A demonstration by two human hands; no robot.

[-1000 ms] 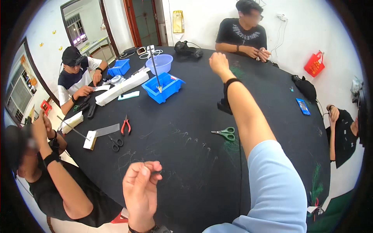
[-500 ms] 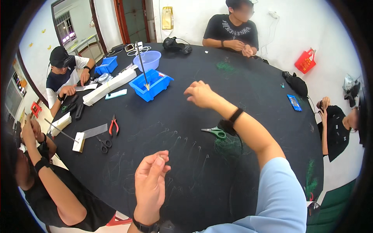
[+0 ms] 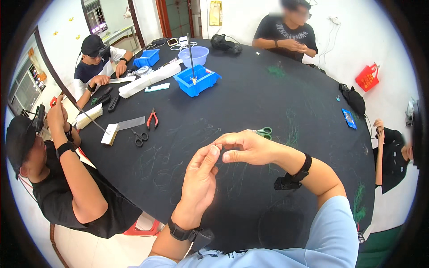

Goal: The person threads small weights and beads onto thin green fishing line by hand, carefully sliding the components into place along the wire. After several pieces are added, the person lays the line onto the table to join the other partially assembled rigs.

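Observation:
My left hand (image 3: 201,181) is raised over the near part of the black table, thumb and forefinger pinched together. Whatever sits in that pinch is too small to name. My right hand (image 3: 250,147) reaches in from the right, its fingertips meeting the left ones; its thumb stays apart from the forefinger. Just behind the right hand lie green-handled scissors (image 3: 264,132), partly covered by it. Fine looped threads (image 3: 170,154) are spread on the cloth around and left of both hands.
On the left lie red-handled pliers (image 3: 153,119), black scissors (image 3: 140,137) and a white block (image 3: 109,134) with a rod. Farther back stand a blue bin (image 3: 196,85) and a purple basin (image 3: 196,56). Other people sit around the table (image 3: 250,94).
My right hand has come back from the far side of the table to my left fingertips. My left hand stays pinched and appears higher and farther right as the view shifts.

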